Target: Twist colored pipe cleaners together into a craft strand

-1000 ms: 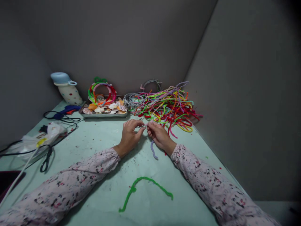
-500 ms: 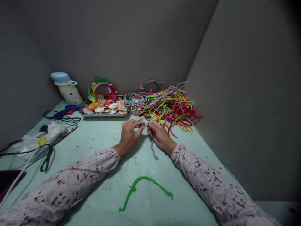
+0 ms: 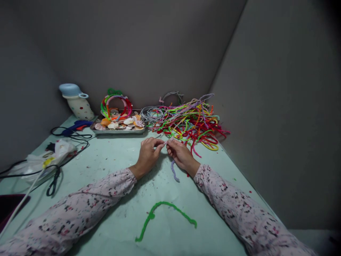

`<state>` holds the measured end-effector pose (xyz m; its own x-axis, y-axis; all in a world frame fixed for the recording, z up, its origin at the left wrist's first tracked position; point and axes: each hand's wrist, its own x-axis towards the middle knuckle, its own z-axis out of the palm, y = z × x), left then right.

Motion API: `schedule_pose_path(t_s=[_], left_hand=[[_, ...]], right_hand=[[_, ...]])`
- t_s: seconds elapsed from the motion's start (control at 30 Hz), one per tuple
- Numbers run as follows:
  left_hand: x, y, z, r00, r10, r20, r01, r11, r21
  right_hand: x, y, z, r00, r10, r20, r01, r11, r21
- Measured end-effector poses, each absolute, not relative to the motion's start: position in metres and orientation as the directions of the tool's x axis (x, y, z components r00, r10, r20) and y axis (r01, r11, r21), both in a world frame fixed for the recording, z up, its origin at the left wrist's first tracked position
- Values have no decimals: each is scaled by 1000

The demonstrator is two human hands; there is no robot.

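Pale green tabletop (image 3: pixel 112 167) fills the lower part of the view, speckled with small scraps, with grey walls closing in behind and to the right. Both forearms in pink flowered sleeves (image 3: pixel 87 202) reach across it from the near edge. At the far side lies a big tangle of bright pipe cleaners (image 3: pixel 191 121), red, yellow, green and purple, just behind the hands. Left of that tangle sits a metal tray (image 3: pixel 118 131) with shells in it, and wrapped hoops (image 3: pixel 116 105) stand at its back. A white spotted jug (image 3: pixel 77 103) with a blue lid stands further left, near a blue glue gun (image 3: pixel 74 126). A plastic bag (image 3: pixel 45 158) and black scissors (image 3: pixel 53 179) lie at the left edge among black cables. A green pipe cleaner (image 3: pixel 162 217) lies bent on the table near the person.

The left hand (image 3: pixel 147 154) and right hand (image 3: pixel 179 154) meet fingertip to fingertip. Both pinch a lilac pipe cleaner (image 3: pixel 173 170), thumbs and forefingers closed on its upper end, while its tail hangs below the right hand down to the table.
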<state>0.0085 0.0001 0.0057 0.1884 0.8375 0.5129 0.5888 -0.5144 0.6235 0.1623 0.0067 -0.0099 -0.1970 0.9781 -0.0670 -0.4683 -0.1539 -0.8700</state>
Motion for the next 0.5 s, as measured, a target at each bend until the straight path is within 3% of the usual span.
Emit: schedule_pose_path(t_s=[0.2,0.5], left_hand=[[9,2,4,176,873,455,578,-466,670],[9,2,3,178,848,498,603,-494,626]], right_hand=[[162,6,-10,-197,979,-61,-459,-147,-876],[162,6,-9,-179,982,-57,-462,-135,-877]])
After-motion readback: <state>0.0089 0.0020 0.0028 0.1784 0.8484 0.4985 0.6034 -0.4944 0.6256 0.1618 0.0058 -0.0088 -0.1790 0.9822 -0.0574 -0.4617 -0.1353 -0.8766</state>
